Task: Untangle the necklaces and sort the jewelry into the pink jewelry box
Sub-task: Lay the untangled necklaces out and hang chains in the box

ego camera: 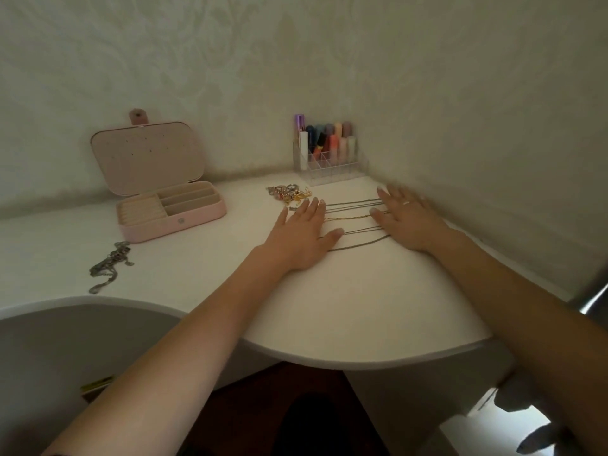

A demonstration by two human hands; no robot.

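Note:
The pink jewelry box (171, 222) stands open at the back left of the white table (329, 317), its lid upright and its compartments showing. Several thin necklaces (353, 218) lie stretched in straight parallel lines, silver ones and a gold one. My left hand (304, 235) lies flat on their left ends with fingers straight. Over their right ends, my right hand (406, 222) presses down flat, a ring on one finger. A small heap of rings and charms (289, 192) sits just behind my left hand. A tangled silver chain (110, 266) lies near the table's front left.
A clear organizer (329, 159) full of coloured markers stands against the back wall. Patterned wall runs close along the back and right side. The table's curved front edge (312, 360) is near my body, with a grey seat (65, 340) at lower left.

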